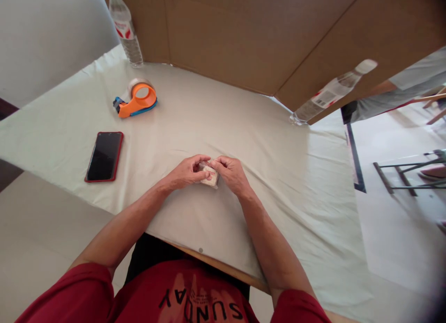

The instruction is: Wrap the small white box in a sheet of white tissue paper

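Between my two hands, just above or on the cloth-covered table (pixel 195 211), is a small pale packet (pixel 210 176) with a clear wrapper and reddish print. My left hand (pixel 190 170) is closed around its left side, with the thumb lying across the top. At its upper right edge, the fingers and thumb of my right hand (pixel 230 170) pinch the wrapper. Part of the packet is covered by my fingers, and its exact kind cannot be made out.
To the left lie a phone (pixel 104 156) with a red case and an orange tape dispenser (pixel 139 100). Water bottles stand at the back left (pixel 127 32) and back right (pixel 331 94), against a tall cardboard screen (pixel 237 35). Another person's arm (pixel 381 88) shows behind the screen.
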Available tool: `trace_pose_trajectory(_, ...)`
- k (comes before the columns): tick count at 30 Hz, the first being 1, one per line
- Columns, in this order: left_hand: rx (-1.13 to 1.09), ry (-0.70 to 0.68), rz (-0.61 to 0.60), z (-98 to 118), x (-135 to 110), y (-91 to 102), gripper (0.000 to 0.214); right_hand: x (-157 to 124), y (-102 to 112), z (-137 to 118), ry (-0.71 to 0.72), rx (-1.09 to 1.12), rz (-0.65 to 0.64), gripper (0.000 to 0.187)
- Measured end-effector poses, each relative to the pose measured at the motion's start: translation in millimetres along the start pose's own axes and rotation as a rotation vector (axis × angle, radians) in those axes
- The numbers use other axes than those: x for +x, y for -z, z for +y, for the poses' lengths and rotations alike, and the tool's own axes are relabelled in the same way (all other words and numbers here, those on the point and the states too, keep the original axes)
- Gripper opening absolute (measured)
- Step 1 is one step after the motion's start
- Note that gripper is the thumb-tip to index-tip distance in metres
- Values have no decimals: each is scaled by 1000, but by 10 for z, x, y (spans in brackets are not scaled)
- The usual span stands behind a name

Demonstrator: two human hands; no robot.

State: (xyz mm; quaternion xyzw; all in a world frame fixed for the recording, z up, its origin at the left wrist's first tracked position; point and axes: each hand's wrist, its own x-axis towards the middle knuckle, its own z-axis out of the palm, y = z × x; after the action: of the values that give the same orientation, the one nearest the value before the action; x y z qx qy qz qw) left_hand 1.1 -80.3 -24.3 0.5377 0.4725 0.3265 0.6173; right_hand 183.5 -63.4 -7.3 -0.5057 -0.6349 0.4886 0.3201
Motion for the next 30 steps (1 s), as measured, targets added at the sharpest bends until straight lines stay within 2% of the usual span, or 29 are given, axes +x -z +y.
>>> trace_pose_trajectory(13, 169, -60, 78, 14, 37, -22, 56, 49, 7, 88, -9, 14, 6, 36)
trace_pose_trajectory(20, 187, -54, 76, 39, 27, -12, 53, 28, 116, 87, 51, -31, -156, 33)
trace_pose_trajectory(24, 195, -83, 84, 17, 27, -6, 50, 27, 140, 113, 104, -128, -163, 32)
trace_pose_trajectory(30, 173, -82, 72, 9, 26, 0, 47, 41, 130, 125, 89, -105, -166, 32)
